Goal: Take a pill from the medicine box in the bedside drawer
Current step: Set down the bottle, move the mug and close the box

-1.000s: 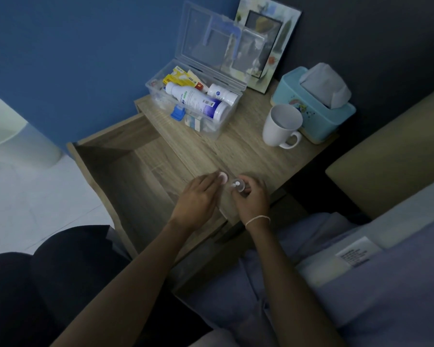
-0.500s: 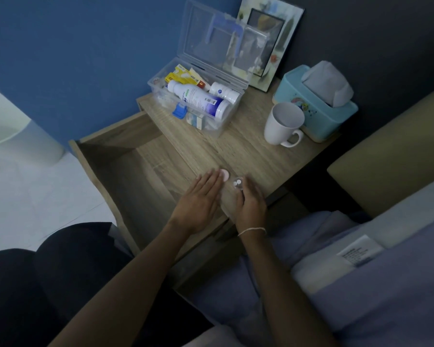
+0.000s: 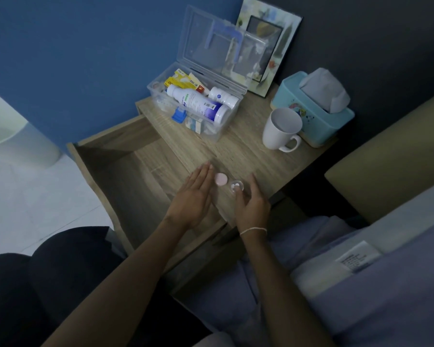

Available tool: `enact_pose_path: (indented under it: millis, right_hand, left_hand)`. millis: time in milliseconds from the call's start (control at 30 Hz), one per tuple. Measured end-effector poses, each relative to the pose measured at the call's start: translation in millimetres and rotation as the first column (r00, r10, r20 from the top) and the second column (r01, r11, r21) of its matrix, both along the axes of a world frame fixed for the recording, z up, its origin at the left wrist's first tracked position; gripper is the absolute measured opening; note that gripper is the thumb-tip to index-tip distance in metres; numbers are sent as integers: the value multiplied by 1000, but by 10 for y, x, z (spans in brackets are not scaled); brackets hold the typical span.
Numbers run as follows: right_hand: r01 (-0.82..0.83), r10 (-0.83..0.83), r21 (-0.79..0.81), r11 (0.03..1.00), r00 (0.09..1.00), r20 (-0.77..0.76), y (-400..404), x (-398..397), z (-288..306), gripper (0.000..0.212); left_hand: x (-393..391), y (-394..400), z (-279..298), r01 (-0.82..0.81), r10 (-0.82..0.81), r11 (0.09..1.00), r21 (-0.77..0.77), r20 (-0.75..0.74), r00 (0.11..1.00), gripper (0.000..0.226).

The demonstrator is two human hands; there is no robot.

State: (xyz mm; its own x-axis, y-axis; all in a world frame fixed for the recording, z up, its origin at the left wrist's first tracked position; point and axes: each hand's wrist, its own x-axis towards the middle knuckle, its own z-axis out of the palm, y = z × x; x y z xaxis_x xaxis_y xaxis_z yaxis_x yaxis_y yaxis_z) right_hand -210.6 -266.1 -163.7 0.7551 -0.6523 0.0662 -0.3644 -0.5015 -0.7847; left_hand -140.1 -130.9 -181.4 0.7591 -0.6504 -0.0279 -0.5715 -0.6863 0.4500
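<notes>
A clear medicine box (image 3: 224, 132) stands open at the back of the bedside table (image 3: 258, 161), with bottles and cartons inside. Near the table's front edge sits a small clear pill container (image 3: 236, 187) with white pills in it. Its pink cap (image 3: 221, 179) lies just to the left. My left hand (image 3: 194, 194) lies flat with fingers stretched out, touching nothing, just left of the cap. My right hand (image 3: 252, 201) is spread beside the container, its fingertips close to it and holding nothing. The drawer (image 3: 120, 151) is pulled out to the left.
A white mug (image 3: 281, 130) and a teal tissue box (image 3: 313, 106) stand at the table's right. A picture frame (image 3: 268, 43) leans on the wall behind the box lid. Bed linen (image 3: 361, 284) lies at lower right, white floor at left.
My right hand has let go of the small pill container and drawn back. My left hand has set down the pink cap and flattened out. Container and cap now stand uncovered.
</notes>
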Motion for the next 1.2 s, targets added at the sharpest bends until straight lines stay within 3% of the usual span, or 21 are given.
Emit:
enact_pose_path:
  millis: [200,433,600,1000,1200]
  right_hand:
    - [191,-184,-28,981,968,168,-318,500,347,52]
    - [285,-285,-11,958,958,34,-932,885,438,72]
    - [360,-368,135,923,929,42,-1087,889,338,46]
    - [330,-367,281,901,926,89,-891,817,228,34]
    - [317,-352,280,906,932,84,-546,586,232,34]
  left_hand:
    - [262,-59,94,-117,117,993,8,-42,992,56]
    - [385,-55,56,-101,106,990,94,-58,993,55]
    - [384,-62,39,-106,111,991,84,-65,992,55]
    - [389,-34,44,-92,103,988,124,-80,992,56]
    - [412,-34,34,-85,97,986,141,-84,992,56]
